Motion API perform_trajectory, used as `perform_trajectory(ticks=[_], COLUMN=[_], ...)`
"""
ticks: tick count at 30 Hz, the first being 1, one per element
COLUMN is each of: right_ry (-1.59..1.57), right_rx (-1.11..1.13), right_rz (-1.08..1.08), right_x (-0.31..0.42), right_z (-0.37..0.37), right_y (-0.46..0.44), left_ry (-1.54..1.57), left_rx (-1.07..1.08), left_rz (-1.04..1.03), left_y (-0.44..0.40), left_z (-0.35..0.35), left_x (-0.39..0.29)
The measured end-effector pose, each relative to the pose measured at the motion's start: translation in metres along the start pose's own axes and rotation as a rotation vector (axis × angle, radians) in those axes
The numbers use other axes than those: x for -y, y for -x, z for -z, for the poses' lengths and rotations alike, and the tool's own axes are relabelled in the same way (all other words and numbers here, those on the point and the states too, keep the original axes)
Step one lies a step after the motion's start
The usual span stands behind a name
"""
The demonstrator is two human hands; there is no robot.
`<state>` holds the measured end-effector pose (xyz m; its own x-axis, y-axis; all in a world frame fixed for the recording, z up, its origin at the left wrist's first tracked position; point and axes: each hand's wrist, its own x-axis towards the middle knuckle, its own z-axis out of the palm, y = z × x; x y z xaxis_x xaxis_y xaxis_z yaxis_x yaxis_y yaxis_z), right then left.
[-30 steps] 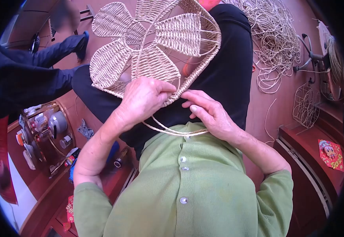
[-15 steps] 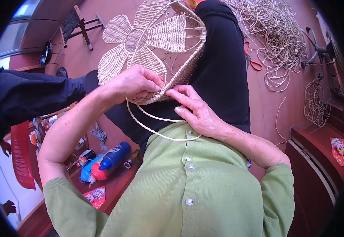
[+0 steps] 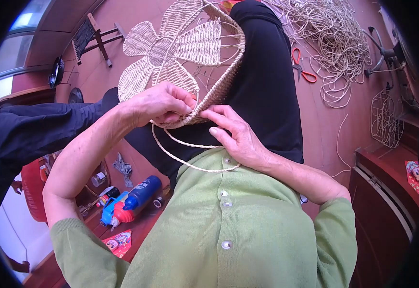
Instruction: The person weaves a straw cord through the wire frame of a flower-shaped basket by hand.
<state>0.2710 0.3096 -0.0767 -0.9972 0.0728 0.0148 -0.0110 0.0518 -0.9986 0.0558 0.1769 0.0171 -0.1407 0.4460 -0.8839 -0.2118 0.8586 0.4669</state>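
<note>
A woven straw-cord basket [image 3: 226,79] with a flower-shaped panel [image 3: 161,52] rests on my lap, tilted. My left hand [image 3: 168,104] is closed in a pinch at the near rim, over a strand of cord; its fingertips are partly hidden by the weave. Against the outside of the same rim, my right hand [image 3: 233,132] grips with bent fingers, its thumb apart. A loose loop of cord [image 3: 185,161] hangs from the rim below my left hand and runs under my right hand, across the green top.
A big heap of loose cord [image 3: 334,43] lies on the floor at upper right, beside red-handled scissors [image 3: 304,66]. A wire frame [image 3: 387,117] stands at far right. Bottles [image 3: 142,192] lie at lower left. Another person's dark-clothed leg [image 3: 51,120] reaches in from the left.
The view has shifted slightly. Both hands stay at the same part of the rim, with the loop hanging much as before. At far left, the other person's hand has moved.
</note>
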Motion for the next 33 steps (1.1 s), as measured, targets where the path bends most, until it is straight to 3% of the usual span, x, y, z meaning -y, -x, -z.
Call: perform_trajectory(ticks=[7, 17, 20, 23, 26, 33], right_ry=[-0.093, 0.211, 0.208, 0.133, 0.001, 0.264], right_rx=[-0.023, 0.095, 0.018, -0.036, -0.062, -0.14], right_rz=[-0.102, 0.05, 0.112, 0.019, -0.207, -0.016], right_x=[0.006, 0.01, 0.008, 0.004, -0.001, -0.006], right_z=[-0.003, -0.006, -0.012, -0.009, -0.008, -0.011], right_y=[0.002, 0.009, 0.011, 0.008, -0.01, -0.031], left_ry=[-0.174, -0.028, -0.038, -0.016, 0.02, 0.15], left_rx=[-0.098, -0.099, -0.117, -0.137, -0.114, 0.015], left_rz=[-0.078, -0.104, -0.129, -0.13, -0.102, -0.034], left_y=[-0.009, -0.005, -0.005, -0.002, 0.003, 0.002], left_z=[-0.006, -0.006, -0.009, -0.011, -0.013, -0.005], left_x=[0.007, 0.014, 0.015, 0.017, 0.014, 0.014])
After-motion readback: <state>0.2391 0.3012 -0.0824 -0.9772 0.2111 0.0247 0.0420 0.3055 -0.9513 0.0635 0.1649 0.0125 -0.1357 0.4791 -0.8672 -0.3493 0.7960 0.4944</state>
